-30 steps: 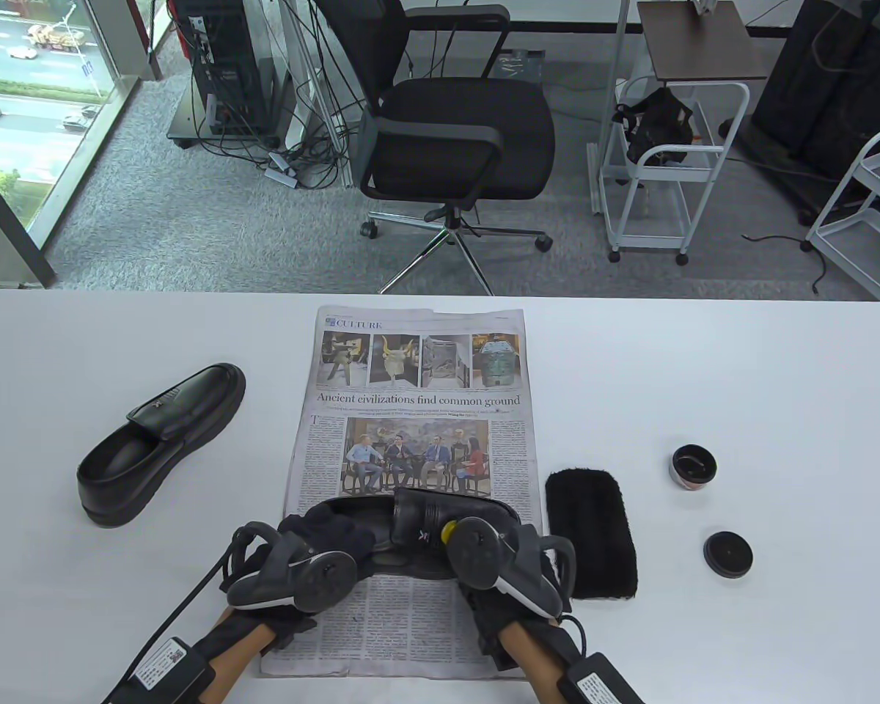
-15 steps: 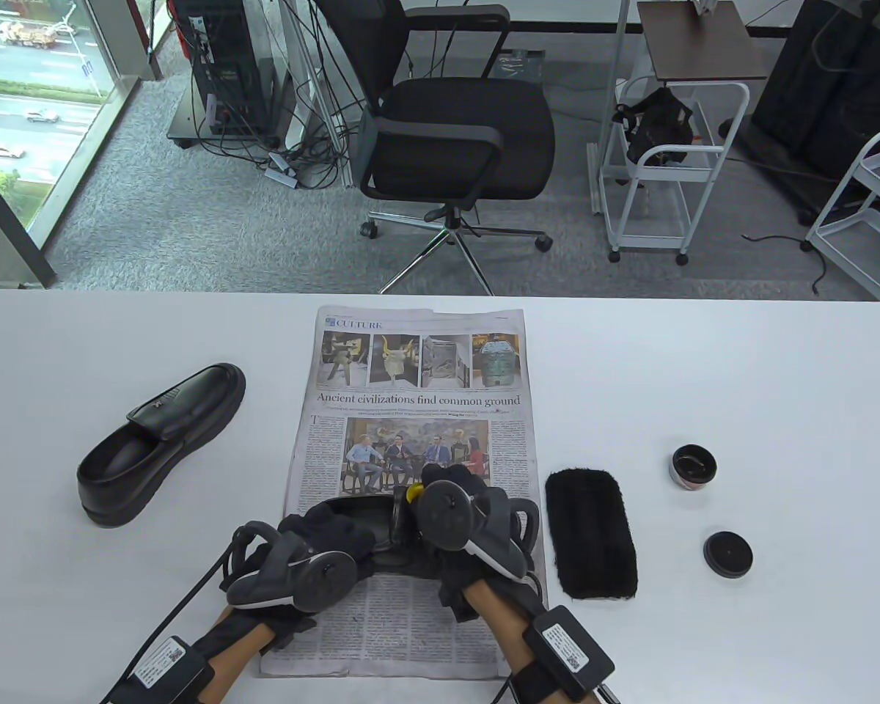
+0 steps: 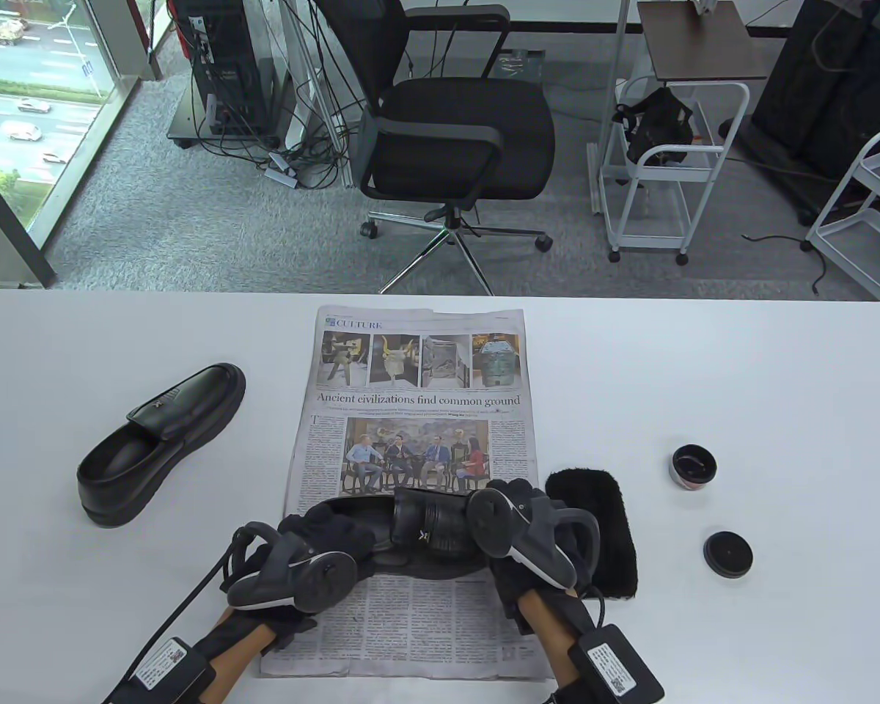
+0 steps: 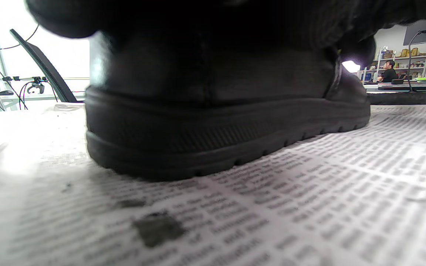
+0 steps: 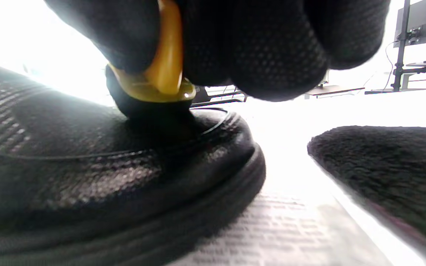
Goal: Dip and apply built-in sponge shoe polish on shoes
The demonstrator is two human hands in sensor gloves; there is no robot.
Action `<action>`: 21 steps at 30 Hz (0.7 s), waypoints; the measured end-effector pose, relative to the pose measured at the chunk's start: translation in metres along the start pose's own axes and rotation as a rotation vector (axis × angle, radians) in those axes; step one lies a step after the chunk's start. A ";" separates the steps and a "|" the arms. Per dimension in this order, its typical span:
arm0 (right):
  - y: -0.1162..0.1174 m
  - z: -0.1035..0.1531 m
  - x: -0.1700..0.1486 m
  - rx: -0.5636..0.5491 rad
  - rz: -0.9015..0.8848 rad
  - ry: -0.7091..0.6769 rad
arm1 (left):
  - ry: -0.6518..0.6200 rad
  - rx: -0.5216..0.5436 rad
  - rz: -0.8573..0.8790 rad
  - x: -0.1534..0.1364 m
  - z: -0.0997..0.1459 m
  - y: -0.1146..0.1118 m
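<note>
Daylight is pouring in from the window (image 3: 22,110) at ten o'clock, leaving the white table (image 3: 741,367) evenly bright with only soft shadows pooling under the shoe (image 3: 158,444). The table view is staying sharp, though straight lines are bowing toward its edges. In the left wrist view the newspaper (image 4: 309,192) is blurring toward six o'clock, and the background is washing out at nine o'clock. In the right wrist view the backdrop is blowing out to white glare, with the glove fingers (image 5: 272,48) hanging dark and soft at twelve o'clock.
</note>
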State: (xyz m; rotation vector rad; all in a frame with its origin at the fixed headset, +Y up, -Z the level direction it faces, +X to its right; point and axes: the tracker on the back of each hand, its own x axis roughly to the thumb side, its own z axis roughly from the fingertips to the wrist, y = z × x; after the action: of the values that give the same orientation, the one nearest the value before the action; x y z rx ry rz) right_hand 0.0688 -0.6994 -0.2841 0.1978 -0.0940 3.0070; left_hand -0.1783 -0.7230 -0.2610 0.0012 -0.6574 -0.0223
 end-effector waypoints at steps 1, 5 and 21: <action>-0.001 0.003 0.001 0.012 0.005 -0.012 | 0.000 0.000 0.000 0.000 0.000 0.000; 0.001 0.013 0.016 0.043 0.015 -0.088 | 0.000 0.000 0.000 0.000 0.000 0.000; 0.002 0.007 0.063 -0.117 -0.100 -0.220 | -0.002 0.004 0.003 0.000 0.000 0.000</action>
State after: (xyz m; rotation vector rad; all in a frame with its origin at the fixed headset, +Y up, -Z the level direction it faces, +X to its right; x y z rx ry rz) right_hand 0.0073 -0.6941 -0.2691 0.5046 -0.2713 2.8593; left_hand -0.1781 -0.7233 -0.2611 0.0042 -0.6596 -0.0177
